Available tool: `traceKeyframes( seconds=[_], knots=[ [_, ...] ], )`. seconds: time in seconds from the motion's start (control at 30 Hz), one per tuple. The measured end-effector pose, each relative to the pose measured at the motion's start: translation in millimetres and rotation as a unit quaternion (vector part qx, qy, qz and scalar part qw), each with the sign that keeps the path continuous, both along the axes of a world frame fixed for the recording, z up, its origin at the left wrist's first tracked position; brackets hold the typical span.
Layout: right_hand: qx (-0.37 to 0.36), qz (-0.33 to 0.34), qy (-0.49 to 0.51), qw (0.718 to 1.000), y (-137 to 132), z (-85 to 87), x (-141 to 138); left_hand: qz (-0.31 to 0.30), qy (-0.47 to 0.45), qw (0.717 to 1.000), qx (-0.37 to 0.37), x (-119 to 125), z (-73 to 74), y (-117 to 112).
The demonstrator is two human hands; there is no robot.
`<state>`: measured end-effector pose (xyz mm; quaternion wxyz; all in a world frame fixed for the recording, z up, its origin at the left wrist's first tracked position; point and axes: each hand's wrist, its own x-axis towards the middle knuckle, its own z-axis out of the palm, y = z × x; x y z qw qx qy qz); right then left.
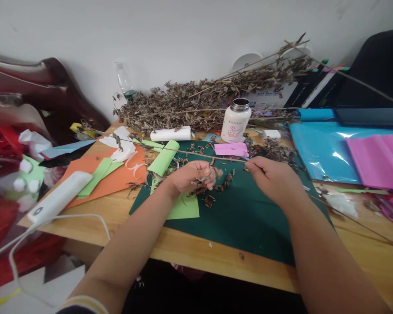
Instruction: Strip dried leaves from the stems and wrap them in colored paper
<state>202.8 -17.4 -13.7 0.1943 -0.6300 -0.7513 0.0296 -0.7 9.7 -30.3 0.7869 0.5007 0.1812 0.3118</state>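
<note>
My right hand [270, 178] is closed in a pinch on a long dried plant stem [203, 154], which runs left across the view and reappears to the right of my wrist. My left hand [194, 176] sits just below the stem, its fingers curled around dried leaves [219, 172] that poke out between them. Crumbled brown leaves [210, 201] lie on the green cutting mat [248, 226] under both hands. Beside my left wrist is a sheet of light green paper [186, 208].
A heap of dried leafy stalks [170, 102] lies along the wall. In front of it stands a white open bottle [236, 122]. Pink paper [231, 149] and a white roll [170, 133] are nearby. Blue packets [323, 150] lie right; a white corded device [60, 198] lies left.
</note>
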Motion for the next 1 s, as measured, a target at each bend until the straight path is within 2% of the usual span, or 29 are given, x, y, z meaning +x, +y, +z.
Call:
traceKeyframes(
  seconds=[0.47, 0.6, 0.83, 1.0],
  knots=[
    [-0.009, 0.004, 0.001, 1.0, -0.4, 0.8, 0.4, 0.012, 0.04, 0.999, 0.018, -1.3, -0.7, -0.1],
    [0.003, 0.009, 0.002, 1.0, -1.1, 1.2, 0.0, 0.024, 0.034, 0.999, 0.024, -0.9, -0.7, -0.2],
    [-0.005, -0.001, -0.002, 1.0, -0.3, 1.7, 0.3, 0.079, 0.003, 0.997, 0.004, -0.1, -2.2, 0.9],
    [0.0, 0.004, 0.003, 1.0, -0.3, 0.3, 1.4, 0.088, -0.019, 0.996, -0.007, 0.3, -0.8, 1.9]
  ],
)
